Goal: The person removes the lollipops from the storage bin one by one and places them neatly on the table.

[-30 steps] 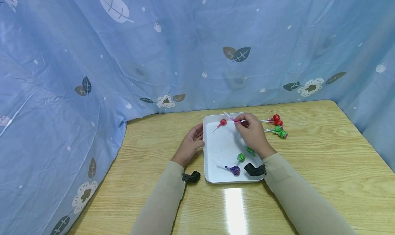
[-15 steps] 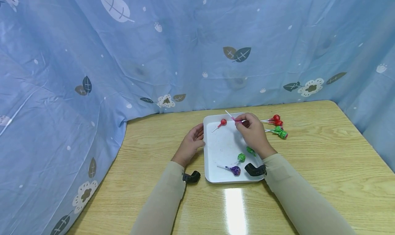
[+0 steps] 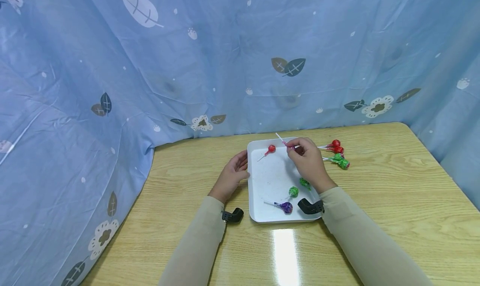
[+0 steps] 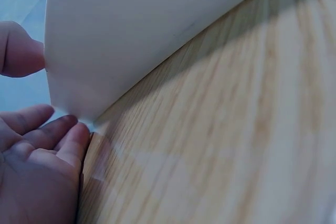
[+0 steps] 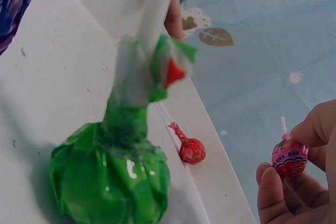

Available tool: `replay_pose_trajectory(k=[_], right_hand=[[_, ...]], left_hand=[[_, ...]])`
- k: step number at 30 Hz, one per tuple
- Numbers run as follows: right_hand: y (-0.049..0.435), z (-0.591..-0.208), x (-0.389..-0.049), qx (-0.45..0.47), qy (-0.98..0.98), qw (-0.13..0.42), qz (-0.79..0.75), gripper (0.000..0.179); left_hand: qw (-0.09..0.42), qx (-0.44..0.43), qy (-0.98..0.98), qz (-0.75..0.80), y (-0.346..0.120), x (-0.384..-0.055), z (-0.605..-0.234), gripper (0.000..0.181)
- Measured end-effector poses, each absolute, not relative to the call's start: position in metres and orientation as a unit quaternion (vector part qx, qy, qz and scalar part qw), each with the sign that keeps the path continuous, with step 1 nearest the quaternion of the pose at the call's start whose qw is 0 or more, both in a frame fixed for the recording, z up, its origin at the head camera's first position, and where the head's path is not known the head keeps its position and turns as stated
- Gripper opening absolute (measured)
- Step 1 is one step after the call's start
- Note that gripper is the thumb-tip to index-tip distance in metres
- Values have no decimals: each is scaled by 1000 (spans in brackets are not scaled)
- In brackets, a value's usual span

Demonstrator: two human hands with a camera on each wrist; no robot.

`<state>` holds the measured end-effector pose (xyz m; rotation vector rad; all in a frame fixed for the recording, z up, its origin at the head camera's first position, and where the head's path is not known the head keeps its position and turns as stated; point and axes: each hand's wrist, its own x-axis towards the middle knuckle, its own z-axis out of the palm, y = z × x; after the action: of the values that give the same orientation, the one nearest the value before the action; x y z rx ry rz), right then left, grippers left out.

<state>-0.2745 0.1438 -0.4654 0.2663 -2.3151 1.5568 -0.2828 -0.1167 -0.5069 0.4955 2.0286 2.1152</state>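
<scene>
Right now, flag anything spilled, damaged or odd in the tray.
Nothing looks spilled or broken. Only the white tray looks odd: small dark specks mark it inside, too small to identify.

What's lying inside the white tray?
A red lollipop, two green lollipops and a purple lollipop lie in the tray. The right hand and black wrist device cover parts of it; anything beneath is hidden.

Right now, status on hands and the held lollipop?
Right hand pinching pink-and-red lollipop over tray. Left hand against tray's left wall. Possible snag: green lollipop near right wrist.
</scene>
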Motion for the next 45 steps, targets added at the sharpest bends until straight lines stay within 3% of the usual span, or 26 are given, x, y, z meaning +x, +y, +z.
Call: replay_pose_trajectory(k=[18,29,45], right_hand=[[143,-466,-276,88,-815,149,552,11],[145,-467,-275,74,-810,155,561,18],[146,-468,-275,73,-806,167,563,13]], left_hand=[[84,161,685,706,-117,-282,-507,75],[89,162,680,709,-117,-282,-507,75],[92,151,681,710,-116,-283,-506,74]])
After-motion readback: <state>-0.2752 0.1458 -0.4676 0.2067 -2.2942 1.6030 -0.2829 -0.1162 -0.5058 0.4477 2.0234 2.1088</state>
